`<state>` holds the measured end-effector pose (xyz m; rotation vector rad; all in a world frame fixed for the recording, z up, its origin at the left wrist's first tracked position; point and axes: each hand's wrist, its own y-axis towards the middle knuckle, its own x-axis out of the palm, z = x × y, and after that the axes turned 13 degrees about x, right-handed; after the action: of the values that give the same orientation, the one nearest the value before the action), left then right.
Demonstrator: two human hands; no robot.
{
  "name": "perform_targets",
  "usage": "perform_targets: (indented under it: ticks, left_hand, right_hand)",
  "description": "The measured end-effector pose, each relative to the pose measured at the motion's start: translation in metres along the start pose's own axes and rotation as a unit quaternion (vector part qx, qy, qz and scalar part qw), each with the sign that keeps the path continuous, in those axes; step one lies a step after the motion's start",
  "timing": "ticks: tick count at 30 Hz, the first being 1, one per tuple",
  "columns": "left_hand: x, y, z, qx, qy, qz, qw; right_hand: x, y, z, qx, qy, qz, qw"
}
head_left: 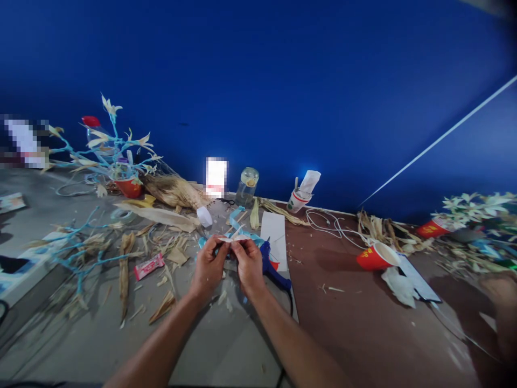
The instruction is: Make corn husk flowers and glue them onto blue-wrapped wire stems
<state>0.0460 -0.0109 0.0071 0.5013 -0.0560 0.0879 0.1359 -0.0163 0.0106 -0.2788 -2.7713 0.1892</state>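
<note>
Both hands come together over the middle of the table, fingertips almost touching. My left hand [210, 263] is closed in a pinch on one end of a small whitish strip [233, 237] that resembles dried husk. The other end is pinched by my right hand [247, 264]. Just right of my right hand lies a blue hot glue gun [277, 276], partly over a white sheet [273, 229]. Behind the fingers are blue scraps [236, 216]. Small pale husk bits are scattered around and below the hands.
A blue wire branch with pale flowers [115, 126] stands at left in a red cup [129, 187]. Dried husks [173, 191], a glass jar [247, 186] and a white cup [299, 199] line the wall. A red paper cup [377, 256] and phone [418, 277] lie right. Another person's arm [504, 307] shows.
</note>
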Motion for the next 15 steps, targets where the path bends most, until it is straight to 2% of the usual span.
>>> perform_targets:
  ticks: [8, 12, 15]
  left_hand:
    - [0.003, -0.004, 0.003, 0.046, 0.028, -0.005, 0.999]
    - [0.003, -0.004, 0.004, 0.042, 0.027, -0.025, 0.998]
    - [0.002, -0.003, 0.002, 0.043, 0.039, -0.016, 0.998]
  right_hand:
    - [-0.003, 0.004, 0.002, -0.020, -0.029, 0.034, 0.999]
    - [-0.005, 0.000, 0.002, -0.057, -0.099, 0.078, 0.990]
    - [-0.004, -0.007, -0.001, -0.104, -0.164, 0.088, 0.977]
